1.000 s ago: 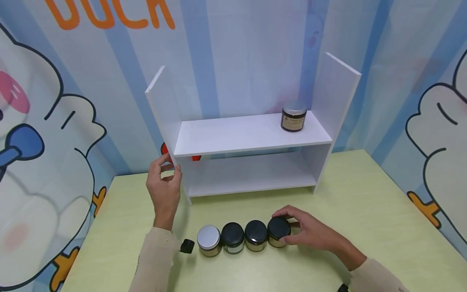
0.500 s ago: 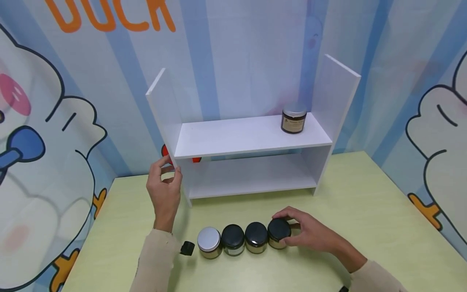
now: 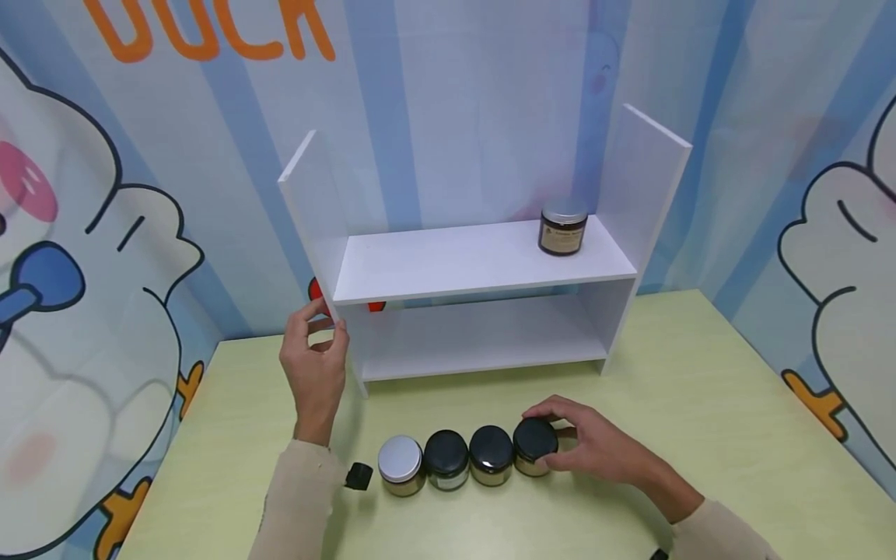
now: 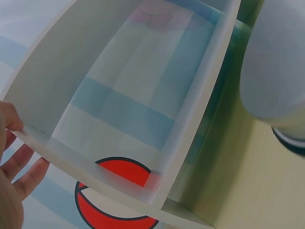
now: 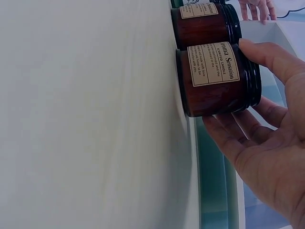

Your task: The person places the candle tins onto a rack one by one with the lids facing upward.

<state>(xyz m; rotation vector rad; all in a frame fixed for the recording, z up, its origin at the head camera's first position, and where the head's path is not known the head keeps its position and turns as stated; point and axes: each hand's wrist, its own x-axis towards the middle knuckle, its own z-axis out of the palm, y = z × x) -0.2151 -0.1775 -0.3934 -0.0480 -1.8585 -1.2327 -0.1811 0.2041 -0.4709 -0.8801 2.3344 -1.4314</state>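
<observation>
Held in the right grip (image 3: 595,442), curled to lid width: black-lidded jar (image 3: 535,440), upright on the desk (image 3: 728,389), right of three other jars (image 3: 446,453), in front of the white shelf (image 3: 455,258), nearer than the left grip (image 3: 315,368) pinching that shelf's side.

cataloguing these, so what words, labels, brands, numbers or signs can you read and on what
"roma Sensation", first letter unclear, and "SCENTED CANDLE": jar in the right hand; finer print mostly unreadable.
"DUCK", apparently, tops cut off: orange letters on the backdrop.
Shelf jar, row's other jars: too small or blurred to read surely.
No legible numbers.
</observation>
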